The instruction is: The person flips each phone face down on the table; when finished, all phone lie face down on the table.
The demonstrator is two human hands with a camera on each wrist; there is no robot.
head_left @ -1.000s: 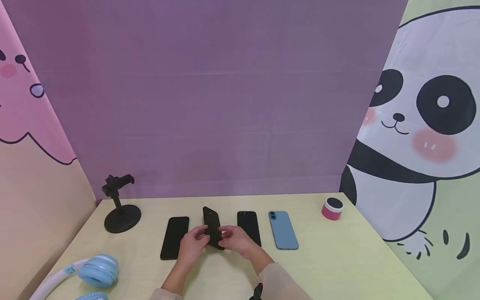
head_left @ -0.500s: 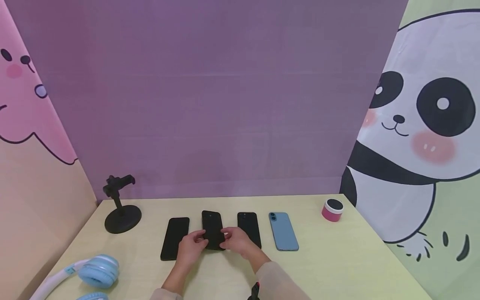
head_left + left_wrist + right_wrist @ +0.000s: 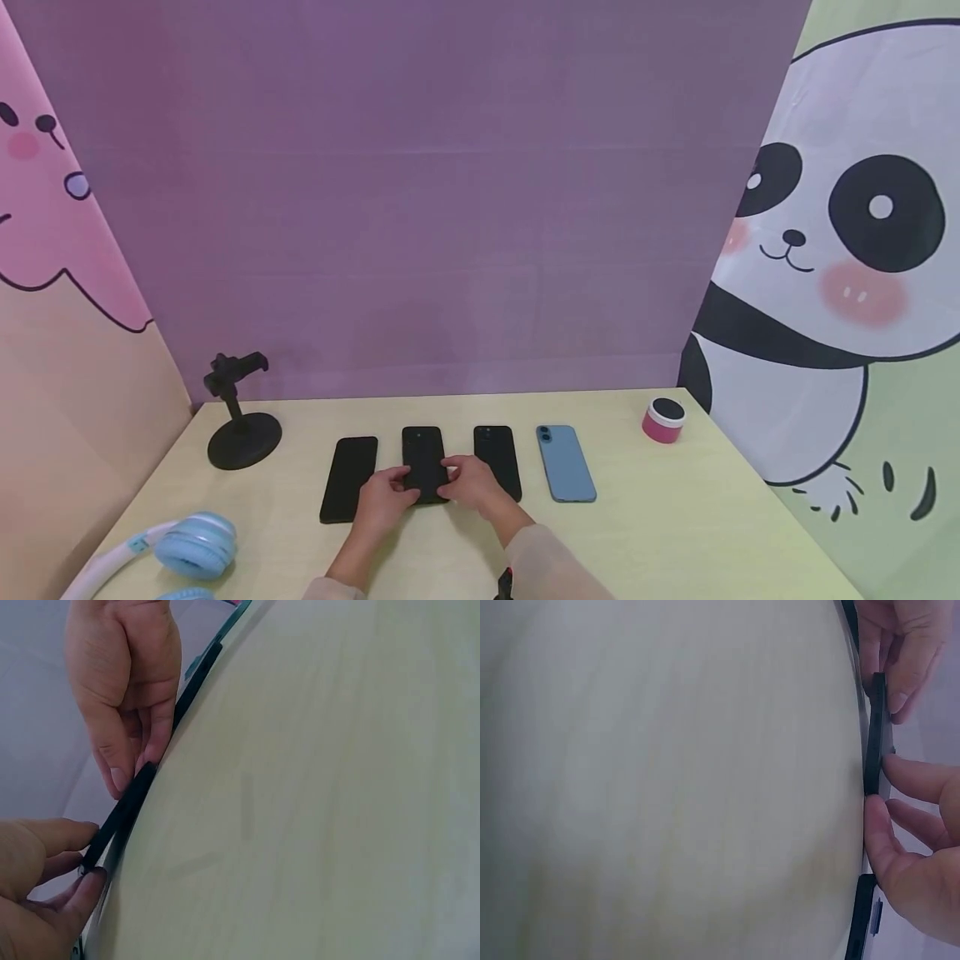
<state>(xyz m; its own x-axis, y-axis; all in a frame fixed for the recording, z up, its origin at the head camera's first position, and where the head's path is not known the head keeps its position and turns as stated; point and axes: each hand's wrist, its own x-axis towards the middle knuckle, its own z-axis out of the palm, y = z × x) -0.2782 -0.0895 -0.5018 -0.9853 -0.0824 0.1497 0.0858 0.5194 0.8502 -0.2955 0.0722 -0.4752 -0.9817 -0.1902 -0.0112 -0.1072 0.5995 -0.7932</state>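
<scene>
A black smartphone (image 3: pixel 424 465), back face up, is between my two hands in the head view. My left hand (image 3: pixel 384 502) pinches its left edge, thumb and fingers near the lower corner. On its opposite edge, my right hand (image 3: pixel 476 485) pinches with thumb and fingers. Both wrist views show the phone edge-on, very low over the table, its lower end slightly raised. Left of it lies another black phone (image 3: pixel 349 480). To the right are a third black phone (image 3: pixel 497 462) with its camera side up, close to my right hand, and a light blue phone (image 3: pixel 566 463).
A black phone stand (image 3: pixel 243 439) with a round base is at the back left. Blue and white headphones (image 3: pixel 197 546) lie at the front left. A pink jar with a dark lid (image 3: pixel 664 419) stands at the back right of the pale table (image 3: pixel 675 517).
The held phone was tilted on edge and twisted. It has been lowered and turned flat, now roughly in line with the other phones. Both hands keep their grip and have moved little.
</scene>
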